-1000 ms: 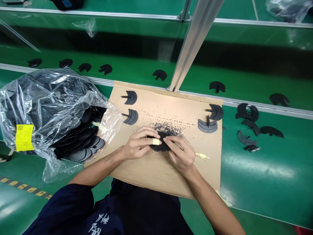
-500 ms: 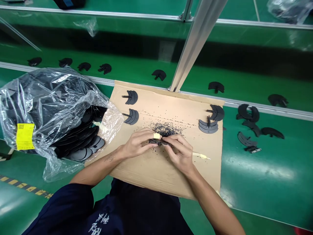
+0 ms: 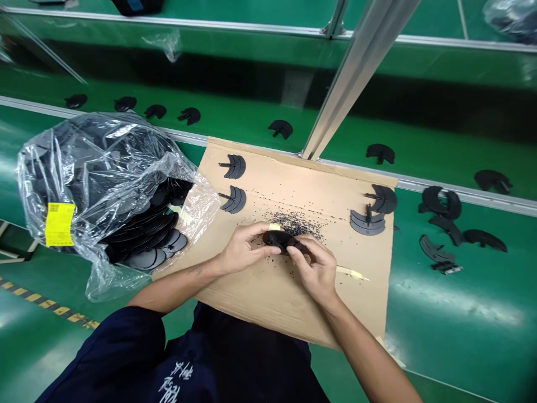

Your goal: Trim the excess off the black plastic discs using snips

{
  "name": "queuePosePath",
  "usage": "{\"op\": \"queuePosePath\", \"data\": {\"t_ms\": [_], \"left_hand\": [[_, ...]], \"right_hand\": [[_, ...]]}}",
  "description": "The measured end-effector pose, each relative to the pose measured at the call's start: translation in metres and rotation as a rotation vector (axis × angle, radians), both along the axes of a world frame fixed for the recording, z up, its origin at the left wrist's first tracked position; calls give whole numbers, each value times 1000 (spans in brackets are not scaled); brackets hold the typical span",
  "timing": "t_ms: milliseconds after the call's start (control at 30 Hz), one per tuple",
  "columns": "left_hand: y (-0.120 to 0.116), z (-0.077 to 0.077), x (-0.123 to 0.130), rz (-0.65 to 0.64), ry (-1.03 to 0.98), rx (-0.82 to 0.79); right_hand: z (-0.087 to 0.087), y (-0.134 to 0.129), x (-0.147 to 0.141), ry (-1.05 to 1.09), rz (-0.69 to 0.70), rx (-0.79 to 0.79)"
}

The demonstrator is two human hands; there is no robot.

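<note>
A curved black plastic part (image 3: 280, 239) is held between both hands, tilted so that its broad face shows. My left hand (image 3: 245, 247) pinches its left end, with yellow tape round one finger. On the opposite end, my right hand (image 3: 316, 266) grips it with thumb and fingers. Just beyond the hands lies a scatter of tiny black pieces (image 3: 297, 224) on the cardboard sheet (image 3: 260, 299). A thin pale pen-like tool (image 3: 354, 274) with a pointed tip rests right of my right hand. My fingers partly hide the held part.
A clear plastic bag (image 3: 96, 168) full of black curved parts stands at left. Several similar parts (image 3: 368, 221) lie on the cardboard and on the green bench (image 3: 444, 313) at right. A metal post (image 3: 356, 78) rises behind the cardboard.
The black part has been tilted from nearly edge-on, so more of its face shows. Both hands still hold it. The whole view has shifted slightly.
</note>
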State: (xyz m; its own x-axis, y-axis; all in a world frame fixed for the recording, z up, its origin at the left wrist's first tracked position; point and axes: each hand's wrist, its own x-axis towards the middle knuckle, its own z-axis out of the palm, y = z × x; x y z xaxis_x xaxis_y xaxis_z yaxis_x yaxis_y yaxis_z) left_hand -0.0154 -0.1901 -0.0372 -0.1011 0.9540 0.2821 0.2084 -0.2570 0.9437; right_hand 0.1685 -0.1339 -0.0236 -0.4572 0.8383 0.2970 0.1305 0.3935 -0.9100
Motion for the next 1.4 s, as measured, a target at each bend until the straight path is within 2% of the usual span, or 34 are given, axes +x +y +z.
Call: {"op": "queuePosePath", "data": {"t_ms": [100,300,500,867,1133,1400], "left_hand": [[0,4,0,15,39,22],[3,12,-9,-50,183,84],[3,12,-12,-39,305,191],[1,10,-8,-15,277,191],[1,16,-8,9,398,279],[-2,11,-5,52,350,301]], "right_hand": [[0,-1,0,-27,3,36],[0,2,1,-119,137,102],[-1,4,1,-131,180,84],[-4,3,0,-119,156,60],[-3,3,-1,-85,169,12],[-4,3,-1,-89,176,-46]]}}
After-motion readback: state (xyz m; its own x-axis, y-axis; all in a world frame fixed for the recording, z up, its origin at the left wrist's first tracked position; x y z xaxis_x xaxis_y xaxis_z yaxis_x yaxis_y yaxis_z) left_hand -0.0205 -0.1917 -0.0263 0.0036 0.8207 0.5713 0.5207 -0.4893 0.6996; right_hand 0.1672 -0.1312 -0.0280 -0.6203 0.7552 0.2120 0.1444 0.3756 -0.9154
